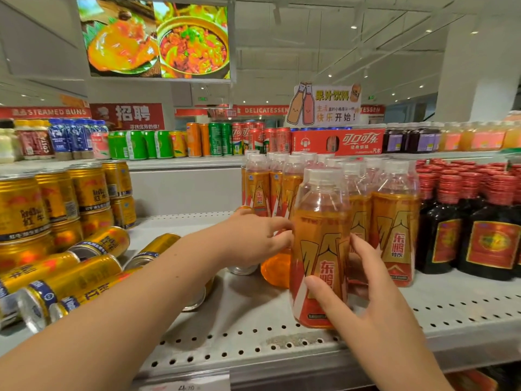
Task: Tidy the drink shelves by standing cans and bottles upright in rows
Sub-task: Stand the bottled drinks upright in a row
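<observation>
Bottles (394,221) of amber drink with white caps and orange-gold labels stand in rows on the shelf (451,306), just behind the right hand (366,300). Gold cans (70,277) lie toppled left of the left hand (251,238), under its forearm. One front bottle (321,235) stands upright at the shelf edge, the right hand's thumb and fingers wrapped round its lower half. The left hand reaches forward, fingertips at that bottle's left side; its grip cannot be made out.

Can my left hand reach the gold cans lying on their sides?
Probably yes. The fallen gold cans lie uncovered on the shelf right beside the left forearm; the left hand only touches the bottle.
</observation>
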Motion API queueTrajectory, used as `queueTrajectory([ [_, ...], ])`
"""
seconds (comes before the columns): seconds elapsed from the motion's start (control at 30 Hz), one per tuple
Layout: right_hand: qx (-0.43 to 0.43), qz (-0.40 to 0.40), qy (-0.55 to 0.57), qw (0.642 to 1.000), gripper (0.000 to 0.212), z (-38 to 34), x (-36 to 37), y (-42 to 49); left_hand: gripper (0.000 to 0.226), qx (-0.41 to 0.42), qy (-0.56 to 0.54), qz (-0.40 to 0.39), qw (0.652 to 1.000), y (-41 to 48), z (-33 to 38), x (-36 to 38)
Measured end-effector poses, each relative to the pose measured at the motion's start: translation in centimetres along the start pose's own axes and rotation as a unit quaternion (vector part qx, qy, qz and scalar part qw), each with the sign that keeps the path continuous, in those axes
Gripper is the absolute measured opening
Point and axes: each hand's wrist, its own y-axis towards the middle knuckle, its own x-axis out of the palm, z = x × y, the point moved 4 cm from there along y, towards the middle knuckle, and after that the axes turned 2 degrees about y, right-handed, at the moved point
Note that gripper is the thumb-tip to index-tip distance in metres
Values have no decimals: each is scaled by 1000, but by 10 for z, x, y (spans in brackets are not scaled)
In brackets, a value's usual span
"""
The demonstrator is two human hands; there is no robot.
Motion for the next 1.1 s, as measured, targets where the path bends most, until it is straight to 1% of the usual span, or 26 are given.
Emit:
queueTrajectory([
  [0.1, -3, -7, 3, 1000, 72, 3, 1, 2, 33, -4, -48, 9, 999, -8, 0, -8],
  [0.23, -7, 2, 8, 1000, 73, 6, -1, 4, 25, -3, -50, 7, 999, -20, 4, -16],
  [0.37, -10, 8, 19, 1000, 72, 7, -2, 7, 27, -33, -77, 33, 996, -27, 9, -20],
  [0.43, -10, 10, 23, 1000, 71, 8, -3, 8, 26, -62, -41, 54, 996, -22, 12, -19],
  [0.53, -10, 14, 27, 999, 73, 11, -5, 10, 44, -75, 69, 91, 991, -9, 15, -17],
  [0.57, -10, 15, 27, 999, 74, 12, -5, 11, 48, -80, 82, 88, 990, -4, 14, -17],
  [0.6, -10, 15, 28, 999, 74, 14, -5, 12, 53, -93, 77, 69, 990, 1, 12, -17],
  [0.67, -9, 10, 30, 999, 75, 15, -5, 13, 64, -121, 37, 0, 992, 12, 6, -13],
  [0.73, -5, 7, 36, 999, 75, 16, -5, 13, 71, -135, -47, -77, 987, 22, 4, -6],
  [0.77, -3, 8, 40, 999, 75, 16, -5, 13, 71, -136, -92, -99, 981, 25, 4, -4],
  [0.8, 1, 9, 43, 999, 75, 16, -5, 13, 71, -136, -123, -103, 978, 27, 2, -3],
  [0.87, 9, 8, 50, 999, 74, 17, -6, 13, 74, -136, -144, -79, 977, 26, -2, -2],
  [1.0, 14, 7, 54, 998, 74, 18, -6, 14, 85, -160, -151, 7, 975, 18, -7, 0],
  [1.1, 10, 6, 46, 999, 80, 18, -6, 14, 80, -163, -190, 59, 966, 14, -9, -2],
])
